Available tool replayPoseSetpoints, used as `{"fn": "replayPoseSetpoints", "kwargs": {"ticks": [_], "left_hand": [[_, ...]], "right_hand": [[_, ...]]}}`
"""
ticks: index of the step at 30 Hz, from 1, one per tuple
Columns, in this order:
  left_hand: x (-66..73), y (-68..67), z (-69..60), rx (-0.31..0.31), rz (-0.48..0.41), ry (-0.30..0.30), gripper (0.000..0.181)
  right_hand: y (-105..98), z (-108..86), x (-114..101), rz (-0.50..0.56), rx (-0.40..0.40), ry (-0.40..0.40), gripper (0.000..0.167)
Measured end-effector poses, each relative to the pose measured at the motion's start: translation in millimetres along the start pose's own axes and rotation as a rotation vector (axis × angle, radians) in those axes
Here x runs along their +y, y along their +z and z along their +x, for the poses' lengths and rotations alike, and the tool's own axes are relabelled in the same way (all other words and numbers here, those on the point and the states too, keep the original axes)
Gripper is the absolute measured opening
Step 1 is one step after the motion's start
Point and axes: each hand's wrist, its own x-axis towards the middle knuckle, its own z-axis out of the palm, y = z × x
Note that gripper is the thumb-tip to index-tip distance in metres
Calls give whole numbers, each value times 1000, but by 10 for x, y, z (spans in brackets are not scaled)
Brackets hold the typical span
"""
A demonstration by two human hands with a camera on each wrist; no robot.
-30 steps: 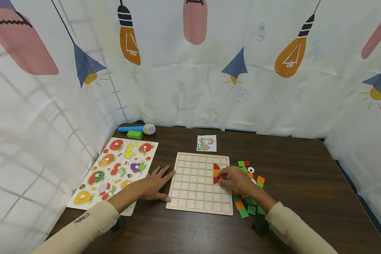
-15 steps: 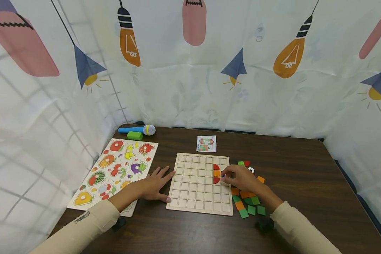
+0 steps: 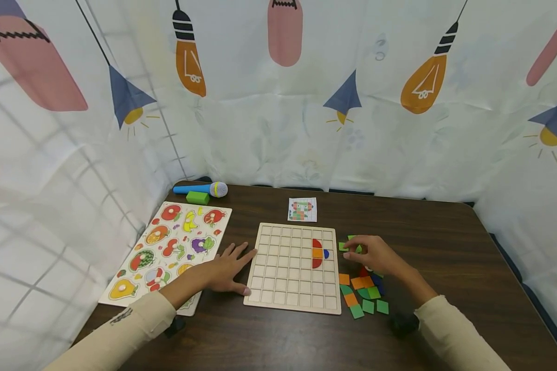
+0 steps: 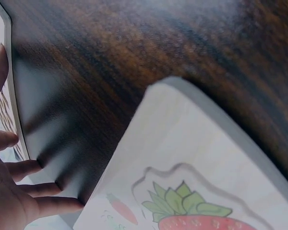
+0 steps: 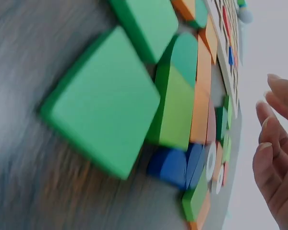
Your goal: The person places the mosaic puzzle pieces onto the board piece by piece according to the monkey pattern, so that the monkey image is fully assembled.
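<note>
A wooden grid board [image 3: 278,268] lies in the middle of the table. Near its right side sit two red rounded pieces [image 3: 316,264], an orange square [image 3: 317,253] between them, and a blue rounded piece [image 3: 326,254] beside the orange one. My left hand [image 3: 225,270] is spread flat, with index fingertip and thumb touching the board's left edge. Over the loose coloured pieces [image 5: 108,103] right of the board hovers my right hand [image 3: 373,253], its fingers loosely bent and holding nothing in the right wrist view. It hides some of those pieces in the head view.
A fruit puzzle board [image 3: 144,247] lies on the left, partly under the left forearm. Behind it are a toy microphone [image 3: 199,189] and a green block [image 3: 197,198]. A small printed pattern card [image 3: 302,209] lies beyond the grid board. Curtains surround the table's far side.
The blue piece, earlier at my right fingertips, now sits in the grid beside the orange square. My right hand has let go and moved right, over the loose pieces. My left hand stays still.
</note>
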Motion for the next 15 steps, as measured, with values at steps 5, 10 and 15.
{"fn": "replayPoseSetpoints", "kwargs": {"ticks": [5,10,15], "left_hand": [[11,-5,-10,-2,-9,-5,102],[9,-5,-12,-2,-9,-3,101],[3,-1,-2,-1,1,1,102]], "right_hand": [[-62,-73,80,24,-40,0,26],[-66,-163,98,15,-109,-18,23],[-57,-266,109,34,-167,-66,18]]}}
